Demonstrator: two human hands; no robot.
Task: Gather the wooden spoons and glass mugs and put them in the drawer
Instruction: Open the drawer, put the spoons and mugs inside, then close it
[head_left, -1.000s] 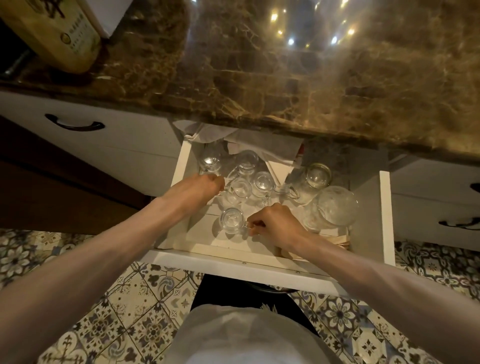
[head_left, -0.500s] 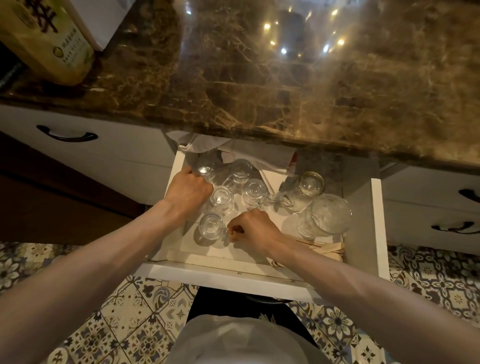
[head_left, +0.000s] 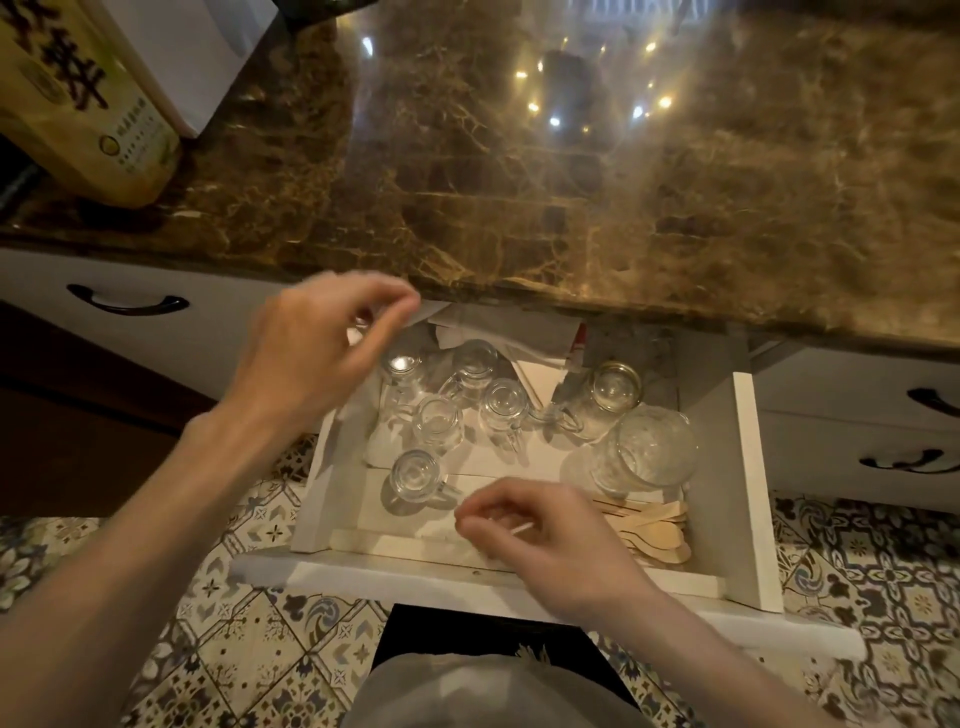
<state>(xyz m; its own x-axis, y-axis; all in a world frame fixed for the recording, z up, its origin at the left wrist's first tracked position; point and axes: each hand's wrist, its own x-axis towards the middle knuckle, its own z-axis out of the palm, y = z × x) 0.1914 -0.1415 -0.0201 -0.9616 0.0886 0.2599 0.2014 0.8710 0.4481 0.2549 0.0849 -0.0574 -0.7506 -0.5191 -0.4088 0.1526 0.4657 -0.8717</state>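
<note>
The glass mugs (head_left: 439, 428) and wooden spoons (head_left: 657, 530) sit inside the open drawer (head_left: 748, 467). My left hand (head_left: 317, 358) and right hand (head_left: 545, 540) hover loosely curled, holding nothing. Judging by this, only closing remains.

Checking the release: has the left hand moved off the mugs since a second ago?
Yes. The left hand has lifted up toward the counter edge, clear of the mugs in the drawer.

Brown marble surface (head_left: 519, 182) w/ light reflections. Yellow-green labelled container (head_left: 78, 104) at surface far-left corner, white box (head_left: 192, 47) just beside it. White cabinet fronts below surface edge, dark curved handles: one left (head_left: 127, 304), two right (head_left: 935, 400). Patterned tile floor (head_left: 249, 649). Folded paper (head_left: 519, 338) at drawer back.
</note>
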